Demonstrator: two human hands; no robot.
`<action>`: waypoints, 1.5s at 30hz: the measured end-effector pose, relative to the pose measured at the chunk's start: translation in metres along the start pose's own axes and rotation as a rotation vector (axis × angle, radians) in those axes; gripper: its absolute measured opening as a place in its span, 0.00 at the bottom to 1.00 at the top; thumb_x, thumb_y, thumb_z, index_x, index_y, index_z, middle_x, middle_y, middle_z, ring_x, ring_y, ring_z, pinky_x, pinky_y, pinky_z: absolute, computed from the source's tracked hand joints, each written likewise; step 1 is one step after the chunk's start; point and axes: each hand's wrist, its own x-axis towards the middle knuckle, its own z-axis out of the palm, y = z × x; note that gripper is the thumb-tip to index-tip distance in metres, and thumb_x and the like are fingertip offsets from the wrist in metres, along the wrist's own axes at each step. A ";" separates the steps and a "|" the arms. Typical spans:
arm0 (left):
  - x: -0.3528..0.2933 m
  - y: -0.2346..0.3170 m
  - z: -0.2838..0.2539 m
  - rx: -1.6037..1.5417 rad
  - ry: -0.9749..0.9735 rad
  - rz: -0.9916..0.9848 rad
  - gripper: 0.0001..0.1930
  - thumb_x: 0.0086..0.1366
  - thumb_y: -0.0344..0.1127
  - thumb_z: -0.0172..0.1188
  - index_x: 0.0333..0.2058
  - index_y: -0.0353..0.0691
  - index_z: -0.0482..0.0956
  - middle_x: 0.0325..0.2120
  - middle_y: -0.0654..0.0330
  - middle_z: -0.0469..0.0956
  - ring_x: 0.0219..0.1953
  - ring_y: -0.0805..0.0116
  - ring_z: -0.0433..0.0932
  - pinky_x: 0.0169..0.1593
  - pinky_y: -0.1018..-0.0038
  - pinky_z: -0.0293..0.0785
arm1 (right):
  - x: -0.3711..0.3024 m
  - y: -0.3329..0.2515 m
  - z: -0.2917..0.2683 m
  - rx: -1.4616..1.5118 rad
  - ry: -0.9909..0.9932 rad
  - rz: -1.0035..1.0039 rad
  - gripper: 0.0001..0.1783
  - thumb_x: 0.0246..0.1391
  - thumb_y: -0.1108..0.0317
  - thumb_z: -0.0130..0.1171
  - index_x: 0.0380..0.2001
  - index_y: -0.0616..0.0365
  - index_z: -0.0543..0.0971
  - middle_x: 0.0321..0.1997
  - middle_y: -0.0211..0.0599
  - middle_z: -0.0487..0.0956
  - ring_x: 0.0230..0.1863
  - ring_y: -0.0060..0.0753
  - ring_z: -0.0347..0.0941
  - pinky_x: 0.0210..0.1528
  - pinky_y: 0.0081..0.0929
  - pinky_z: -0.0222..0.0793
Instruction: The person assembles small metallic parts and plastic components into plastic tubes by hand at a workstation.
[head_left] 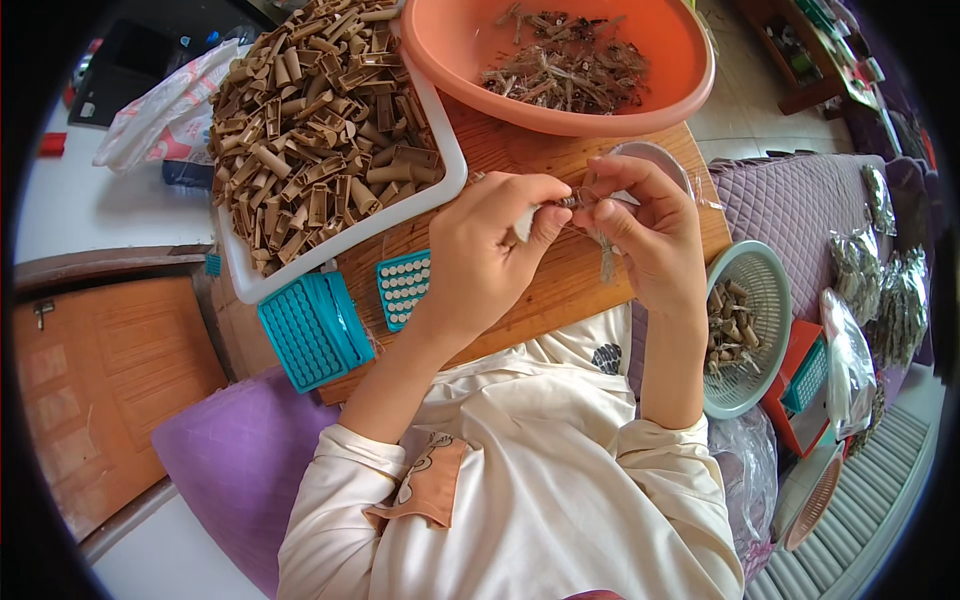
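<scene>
Small dark piece [572, 201] is sitting between the fingertips, just on the near side of the orange bowl [555, 122] and above the wooden table [490, 135]; I am viewing it from the head camera alone, and the fingers are hiding its exact shape. My left hand [490, 240] is pinching thumb against forefinger, a whitish bit [524, 222] showing at the grip; my right hand [655, 225] is pinching opposite it, thumb and fingers drawn close, with a pale wispy strip [607, 262] hanging beneath; I cannot tell which hand is bearing the weight. Both hands are meeting, I am judging, so that one is steadying while the other is doing the finer handling.

Left of the orange bowl, the white tray [452, 178] is holding a heap of brown half-tube pieces [320, 130], its walls probably stopping them from rolling away; on the near left side of the bowl, a teal rack [405, 285] is standing its white pegs in rows, likely for easy picking; on the bowl's near right side, the pale green basket [779, 310] is holding more brown bits, presumably apart for sorting's sake.
</scene>
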 end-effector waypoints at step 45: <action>-0.011 -0.035 0.009 -1.089 -0.111 -0.792 0.05 0.59 0.36 0.48 0.29 0.42 0.68 0.27 0.58 0.75 0.11 0.89 0.53 0.14 0.91 0.49 | -0.008 0.052 -0.016 -0.012 0.059 0.029 0.28 0.51 0.55 0.48 0.52 0.55 0.56 0.41 0.37 0.70 0.38 0.22 0.66 0.42 0.20 0.61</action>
